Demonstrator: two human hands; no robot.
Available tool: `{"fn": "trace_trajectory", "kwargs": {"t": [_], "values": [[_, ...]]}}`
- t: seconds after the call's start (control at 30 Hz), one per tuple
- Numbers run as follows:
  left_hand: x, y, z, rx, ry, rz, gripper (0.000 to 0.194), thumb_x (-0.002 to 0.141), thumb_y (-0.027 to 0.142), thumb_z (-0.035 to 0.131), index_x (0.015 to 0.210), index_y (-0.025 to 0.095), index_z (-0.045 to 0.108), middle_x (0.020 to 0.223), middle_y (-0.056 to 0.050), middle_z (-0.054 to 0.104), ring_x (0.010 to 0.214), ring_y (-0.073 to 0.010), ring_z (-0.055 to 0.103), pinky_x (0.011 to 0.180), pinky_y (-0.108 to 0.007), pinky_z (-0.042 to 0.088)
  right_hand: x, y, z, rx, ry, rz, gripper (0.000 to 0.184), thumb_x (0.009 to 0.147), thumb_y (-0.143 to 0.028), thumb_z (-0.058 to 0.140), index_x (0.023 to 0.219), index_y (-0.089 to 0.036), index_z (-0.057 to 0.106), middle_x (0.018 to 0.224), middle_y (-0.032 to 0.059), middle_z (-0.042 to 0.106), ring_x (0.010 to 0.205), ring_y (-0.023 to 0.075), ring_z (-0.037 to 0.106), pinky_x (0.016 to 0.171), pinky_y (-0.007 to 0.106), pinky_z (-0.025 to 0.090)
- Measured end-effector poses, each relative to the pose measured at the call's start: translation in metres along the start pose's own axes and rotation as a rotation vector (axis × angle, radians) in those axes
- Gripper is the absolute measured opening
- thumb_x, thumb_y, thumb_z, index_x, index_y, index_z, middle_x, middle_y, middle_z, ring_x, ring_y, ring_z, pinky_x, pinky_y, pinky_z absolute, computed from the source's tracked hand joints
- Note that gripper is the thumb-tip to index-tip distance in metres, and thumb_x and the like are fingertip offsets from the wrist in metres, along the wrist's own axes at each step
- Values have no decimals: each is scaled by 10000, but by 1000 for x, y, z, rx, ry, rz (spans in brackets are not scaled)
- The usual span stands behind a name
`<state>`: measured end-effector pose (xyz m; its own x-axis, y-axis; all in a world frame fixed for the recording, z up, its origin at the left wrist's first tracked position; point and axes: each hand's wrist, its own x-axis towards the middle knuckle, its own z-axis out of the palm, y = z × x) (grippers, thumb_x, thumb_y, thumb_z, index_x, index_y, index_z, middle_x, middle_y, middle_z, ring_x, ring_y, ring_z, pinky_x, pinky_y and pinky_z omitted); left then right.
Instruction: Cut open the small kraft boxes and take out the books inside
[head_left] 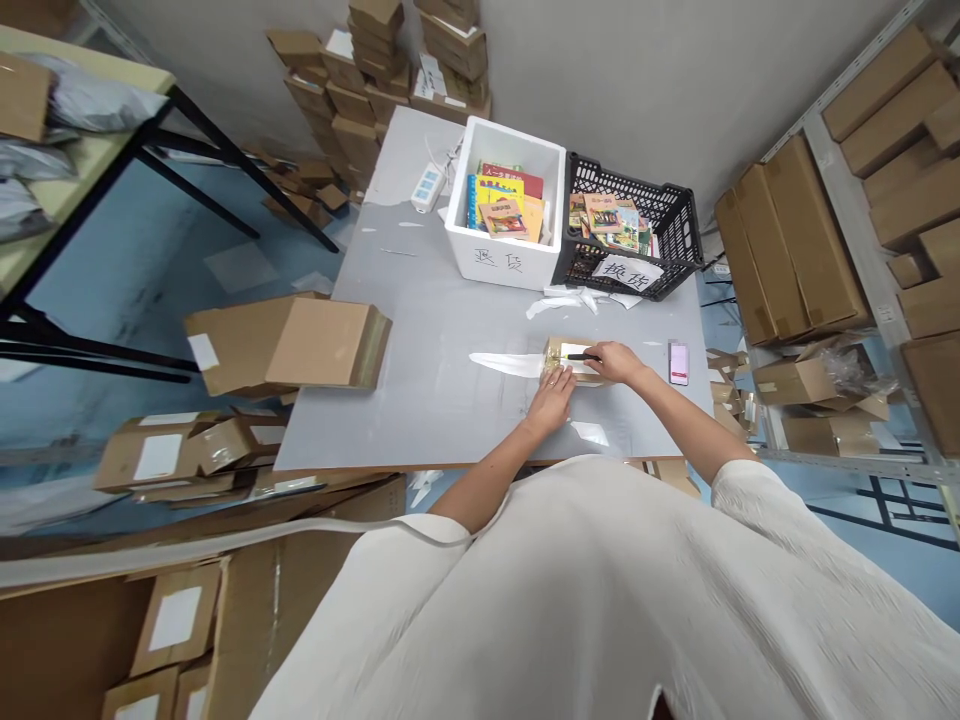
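A small cardboard box with shiny tape at its left end and a white label on top lies on the grey table. My left hand holds the box by its near left edge, fingers bent over it. In my right hand is a slim black cutter, closed between thumb and fingers, its tip pointing left over the label. The blade itself is too small to make out. White paper sticks out to the left of the box.
Behind the box stand a white foam box and a black plastic crate, both holding books. A phone lies at the right. An open carton overhangs the table's left edge. Shelves with cartons line the right side.
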<state>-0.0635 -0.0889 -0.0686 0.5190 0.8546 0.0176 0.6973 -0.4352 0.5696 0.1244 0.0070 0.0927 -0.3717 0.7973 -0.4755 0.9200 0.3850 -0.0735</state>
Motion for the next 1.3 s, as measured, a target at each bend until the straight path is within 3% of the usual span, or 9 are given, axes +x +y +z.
{"fn": "trace_trajectory", "kwargs": {"t": [0.9,1.3], "values": [[-1,1,-6,45,-44,-20,878,889,97,575,1756,85,434,1868,-182,366,1778,-351,261,1471,-584,216,-29,56,8,41,-29,119,335,1130,-378,587,1307,-267,849,1292,127,816,1194,331,733,919,359,510],[3,4,-9,144,-122,-27,901,891,149,593,1768,73,401,1868,-203,357,1775,-369,264,1463,-592,201,-47,81,7,-15,-77,106,412,1173,-424,517,1434,-259,790,1349,145,799,1214,322,731,908,344,509]]}}
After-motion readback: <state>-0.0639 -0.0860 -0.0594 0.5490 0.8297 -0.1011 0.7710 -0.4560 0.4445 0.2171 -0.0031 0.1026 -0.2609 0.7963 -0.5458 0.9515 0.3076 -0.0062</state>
